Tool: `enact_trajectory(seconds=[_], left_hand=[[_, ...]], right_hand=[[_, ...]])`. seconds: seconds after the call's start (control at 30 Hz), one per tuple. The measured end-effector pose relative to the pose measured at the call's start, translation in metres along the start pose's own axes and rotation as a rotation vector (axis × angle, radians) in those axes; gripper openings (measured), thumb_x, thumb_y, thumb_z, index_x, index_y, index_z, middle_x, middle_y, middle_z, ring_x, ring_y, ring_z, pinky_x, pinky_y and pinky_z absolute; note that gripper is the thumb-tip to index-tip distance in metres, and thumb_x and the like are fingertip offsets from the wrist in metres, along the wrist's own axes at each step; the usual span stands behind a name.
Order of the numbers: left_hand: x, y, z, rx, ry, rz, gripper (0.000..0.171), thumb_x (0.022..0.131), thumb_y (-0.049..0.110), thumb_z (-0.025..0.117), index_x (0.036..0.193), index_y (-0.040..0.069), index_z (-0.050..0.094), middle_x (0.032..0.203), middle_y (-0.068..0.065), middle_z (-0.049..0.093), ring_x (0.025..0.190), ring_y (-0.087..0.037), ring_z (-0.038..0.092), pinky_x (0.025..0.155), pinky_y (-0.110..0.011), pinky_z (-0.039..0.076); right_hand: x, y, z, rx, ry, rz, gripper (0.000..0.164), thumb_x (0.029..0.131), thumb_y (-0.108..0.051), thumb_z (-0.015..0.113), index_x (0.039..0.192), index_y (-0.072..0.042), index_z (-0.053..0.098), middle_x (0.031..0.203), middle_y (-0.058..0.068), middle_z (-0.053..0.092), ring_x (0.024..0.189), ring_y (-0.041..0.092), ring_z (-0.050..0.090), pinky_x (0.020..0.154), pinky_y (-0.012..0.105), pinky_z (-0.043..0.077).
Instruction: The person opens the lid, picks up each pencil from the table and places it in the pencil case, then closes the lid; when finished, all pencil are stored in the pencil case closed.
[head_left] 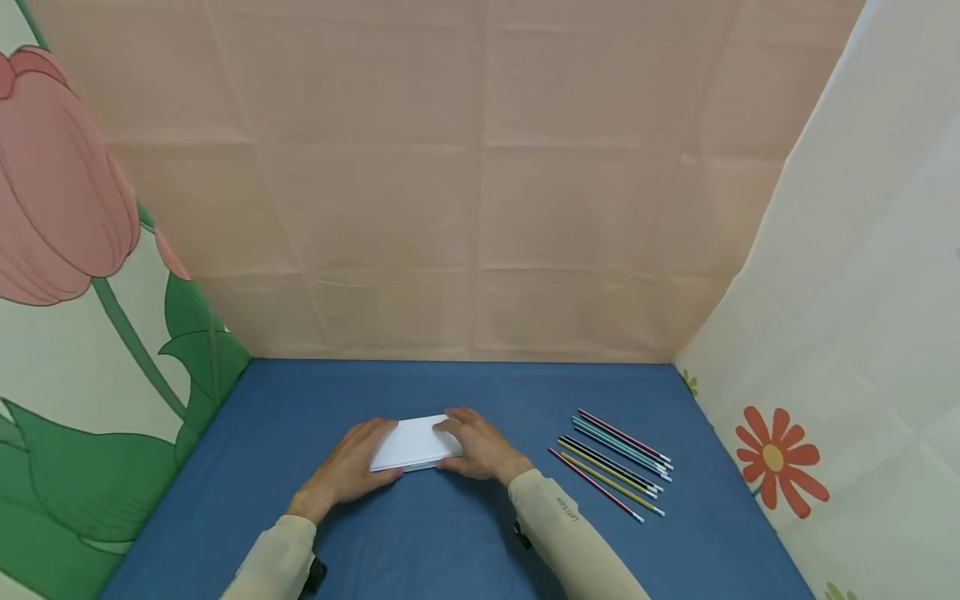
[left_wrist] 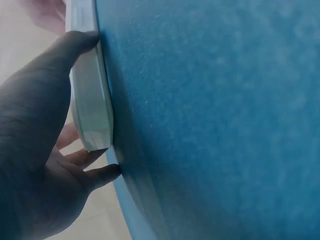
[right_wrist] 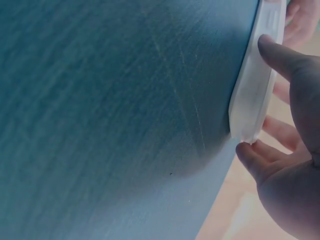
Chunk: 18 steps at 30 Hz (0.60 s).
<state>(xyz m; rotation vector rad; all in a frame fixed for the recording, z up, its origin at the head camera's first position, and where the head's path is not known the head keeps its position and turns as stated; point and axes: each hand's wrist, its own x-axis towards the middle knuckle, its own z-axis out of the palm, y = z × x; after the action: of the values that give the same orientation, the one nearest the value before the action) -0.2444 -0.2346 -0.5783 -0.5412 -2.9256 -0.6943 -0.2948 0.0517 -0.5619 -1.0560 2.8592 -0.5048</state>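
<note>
A flat white box with a smooth top lies on the blue cloth, between both hands. My left hand grips its left end, thumb along the near side and fingers round the far side. At the right end my right hand holds it the same way, with some fingertips over the top edge. The left wrist view shows the box's pale near side under the left thumb. In the right wrist view that side of the box looks translucent, with the right thumb pressed on it.
To the right lie several thin pencils side by side, slanted, with pale ends: red, teal, black and yellow. A beige cloth hangs behind the blue surface. Flower-printed cloths hang at left and right.
</note>
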Motion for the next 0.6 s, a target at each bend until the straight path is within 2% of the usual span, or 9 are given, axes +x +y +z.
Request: enact_trajectory(seconds=[0.23, 0.6], left_hand=[[-0.0007, 0.0011, 0.0054, 0.013, 0.026, -0.002, 0.076, 0.095, 0.029, 0.093, 0.158, 0.004, 0.059, 0.155, -0.021, 0.064, 0.147, -0.05, 0.059, 0.123, -0.07, 0.048], [-0.0031, 0.0027, 0.0036, 0.011, 0.032, -0.025, 0.076, 0.096, 0.031, 0.091, 0.16, 0.005, 0.058, 0.157, -0.021, 0.062, 0.147, -0.049, 0.058, 0.12, -0.07, 0.051]], right_hand=[[0.0008, -0.0007, -0.0001, -0.014, 0.008, 0.006, 0.058, 0.102, -0.042, 0.087, 0.154, -0.021, 0.07, 0.172, 0.011, 0.057, 0.161, 0.033, 0.054, 0.132, 0.054, 0.049], [0.0019, 0.0001, -0.0006, -0.007, 0.009, -0.021, 0.055, 0.102, -0.04, 0.087, 0.15, -0.02, 0.073, 0.17, 0.013, 0.058, 0.159, 0.037, 0.054, 0.13, 0.055, 0.05]])
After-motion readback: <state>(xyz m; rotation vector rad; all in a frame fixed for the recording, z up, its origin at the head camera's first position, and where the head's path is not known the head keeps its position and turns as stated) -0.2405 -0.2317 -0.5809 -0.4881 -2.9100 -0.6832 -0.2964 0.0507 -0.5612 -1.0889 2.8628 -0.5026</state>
